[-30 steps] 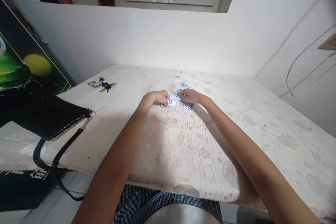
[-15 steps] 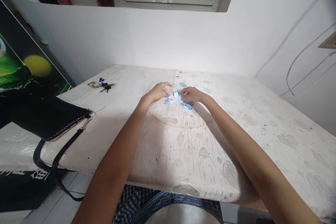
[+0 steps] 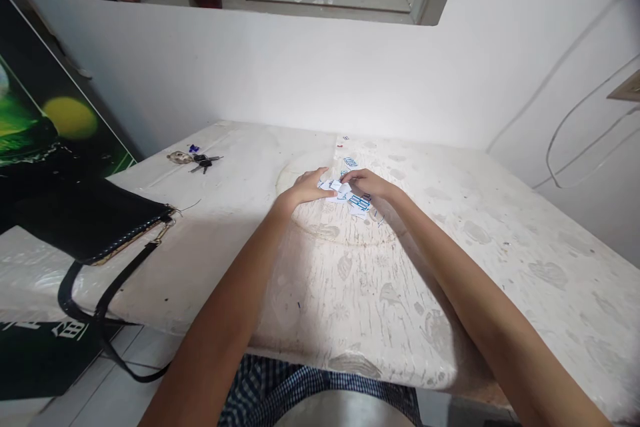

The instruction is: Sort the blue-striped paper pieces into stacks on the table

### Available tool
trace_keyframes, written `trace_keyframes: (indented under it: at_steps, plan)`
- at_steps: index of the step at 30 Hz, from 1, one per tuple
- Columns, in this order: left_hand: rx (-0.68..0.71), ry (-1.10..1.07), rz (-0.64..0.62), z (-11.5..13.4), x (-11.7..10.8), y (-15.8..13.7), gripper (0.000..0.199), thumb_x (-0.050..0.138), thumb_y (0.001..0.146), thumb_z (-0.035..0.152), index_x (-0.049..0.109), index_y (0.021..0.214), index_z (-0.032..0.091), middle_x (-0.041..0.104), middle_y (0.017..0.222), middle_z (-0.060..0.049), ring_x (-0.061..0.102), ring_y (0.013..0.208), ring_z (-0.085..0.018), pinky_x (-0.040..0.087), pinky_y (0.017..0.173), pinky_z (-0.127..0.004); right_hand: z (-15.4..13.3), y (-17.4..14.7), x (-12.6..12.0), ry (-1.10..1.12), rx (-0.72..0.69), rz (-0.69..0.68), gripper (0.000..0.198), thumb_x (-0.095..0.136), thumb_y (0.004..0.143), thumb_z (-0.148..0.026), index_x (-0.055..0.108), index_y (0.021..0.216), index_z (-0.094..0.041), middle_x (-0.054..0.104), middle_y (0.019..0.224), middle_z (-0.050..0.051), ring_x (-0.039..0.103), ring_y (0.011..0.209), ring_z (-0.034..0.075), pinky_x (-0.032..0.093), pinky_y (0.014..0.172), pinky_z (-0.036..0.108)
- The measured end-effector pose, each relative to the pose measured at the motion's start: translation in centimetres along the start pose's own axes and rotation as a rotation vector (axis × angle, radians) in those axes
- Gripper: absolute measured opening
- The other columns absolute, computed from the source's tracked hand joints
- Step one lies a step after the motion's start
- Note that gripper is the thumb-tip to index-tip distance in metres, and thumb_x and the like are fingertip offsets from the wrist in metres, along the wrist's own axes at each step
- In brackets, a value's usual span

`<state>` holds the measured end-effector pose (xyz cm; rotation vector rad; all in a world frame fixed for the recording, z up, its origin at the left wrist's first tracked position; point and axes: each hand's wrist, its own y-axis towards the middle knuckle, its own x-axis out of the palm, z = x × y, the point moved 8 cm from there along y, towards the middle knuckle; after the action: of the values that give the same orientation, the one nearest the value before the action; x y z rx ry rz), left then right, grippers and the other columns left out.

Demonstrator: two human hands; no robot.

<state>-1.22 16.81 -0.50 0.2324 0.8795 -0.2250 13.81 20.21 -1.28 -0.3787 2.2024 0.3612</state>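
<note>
Small white paper pieces with blue printing (image 3: 342, 188) lie in a loose pile on the table. At the pile's left edge is my left hand (image 3: 305, 189), thumb and fingers spread apart, the thumb reaching along the near side of the papers. From the right, my right hand (image 3: 369, 182) bends its fingertips down onto a white piece in the pile. More blue-printed pieces (image 3: 359, 203) lie just below my right hand, and another (image 3: 350, 162) sits beyond it. Some pieces are partly hidden by my fingers.
The table (image 3: 345, 307) has a patterned, plastic-like cover and meets the white wall behind. Keys (image 3: 204, 162) and a small blue item (image 3: 193, 149) lie at the left. A black bag (image 3: 85, 217) with a hanging strap rests on the left edge.
My left hand has moved right and slightly down against the pile, covering where a blue-printed piece lay. My right hand stays at the pile, its fingers slightly shifted. The view has tilted a little.
</note>
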Motion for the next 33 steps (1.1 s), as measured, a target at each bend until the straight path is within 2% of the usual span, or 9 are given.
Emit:
trace_keyframes:
  at_steps: [2,5,7,11,16,21,26,30,33]
  plan:
    - [0.030,0.021,0.020,0.4,0.2,-0.1,0.079,0.066,0.062,0.051,0.040,0.132,0.025,0.042,0.138,-0.008,0.033,0.128,-0.028,0.025,0.104,-0.037,0.4,0.6,-0.9,0.014,0.015,0.065,0.036,0.039,0.069,-0.008,0.065,0.092,-0.015,0.067,0.100,0.006,0.060,0.091,0.017,0.045,0.083,0.028]
    - [0.081,0.032,0.041,0.8,0.5,-0.3,0.067,0.063,0.067,0.050,0.046,0.127,0.026,0.047,0.134,-0.004,0.039,0.125,-0.025,0.027,0.104,-0.032,1.5,2.0,-2.3,-0.001,0.049,0.188,0.044,0.039,0.066,-0.007,0.060,0.105,-0.013,0.062,0.111,0.009,0.055,0.104,0.020,0.042,0.089,0.030]
    - [0.094,0.024,0.058,0.7,0.6,-0.4,0.060,0.062,0.068,0.049,0.051,0.123,0.027,0.051,0.131,-0.002,0.043,0.122,-0.024,0.029,0.102,-0.029,2.3,3.4,-2.7,-0.017,0.071,0.220,0.048,0.041,0.066,-0.009,0.057,0.111,-0.015,0.058,0.119,0.008,0.051,0.111,0.021,0.039,0.094,0.033]
    - [0.124,0.017,0.078,0.4,0.7,-0.4,0.055,0.061,0.070,0.049,0.055,0.119,0.026,0.055,0.126,-0.001,0.048,0.118,-0.022,0.033,0.100,-0.028,3.4,6.9,-2.2,-0.031,0.113,0.184,0.053,0.044,0.066,-0.010,0.056,0.117,-0.018,0.056,0.125,0.005,0.048,0.116,0.022,0.035,0.099,0.036]
    - [0.168,0.021,0.080,0.2,0.8,-0.6,0.053,0.060,0.071,0.047,0.055,0.119,0.025,0.056,0.125,-0.002,0.050,0.115,-0.022,0.035,0.098,-0.030,3.0,9.4,-1.6,-0.014,0.111,0.136,0.045,0.041,0.066,-0.008,0.065,0.103,-0.014,0.059,0.121,0.007,0.052,0.112,0.020,0.037,0.097,0.029]
    - [0.190,0.004,0.094,0.4,0.8,-0.9,0.056,0.063,0.068,0.050,0.056,0.118,0.027,0.057,0.124,-0.001,0.050,0.114,-0.023,0.036,0.098,-0.032,1.9,8.8,-1.8,0.017,0.092,0.014,0.039,0.040,0.062,-0.006,0.070,0.087,-0.010,0.068,0.098,0.010,0.061,0.089,0.018,0.046,0.079,0.025]
    - [0.234,-0.073,0.089,0.6,0.9,-1.2,0.055,0.066,0.067,0.048,0.057,0.116,0.025,0.060,0.119,-0.002,0.054,0.110,-0.023,0.039,0.095,-0.033,0.4,6.6,-1.1,0.010,0.099,-0.163,0.039,0.039,0.060,-0.007,0.070,0.083,-0.010,0.069,0.085,0.010,0.061,0.071,0.018,0.048,0.060,0.027]
    - [0.241,-0.108,0.084,0.7,0.9,-1.4,0.051,0.065,0.068,0.042,0.056,0.116,0.024,0.061,0.118,-0.002,0.055,0.109,-0.022,0.041,0.092,-0.032,-1.3,4.8,-0.3,-0.019,0.076,-0.248,0.041,0.040,0.059,-0.006,0.070,0.085,-0.012,0.068,0.080,0.009,0.060,0.069,0.018,0.048,0.061,0.028]
    - [0.225,-0.130,0.071,0.7,0.9,-1.5,0.051,0.065,0.068,0.041,0.055,0.116,0.025,0.060,0.119,-0.002,0.055,0.110,-0.021,0.040,0.093,-0.030,-2.3,4.2,-0.1,-0.068,0.065,-0.247,0.039,0.041,0.061,-0.007,0.069,0.088,-0.013,0.067,0.086,0.009,0.061,0.079,0.020,0.048,0.068,0.030]
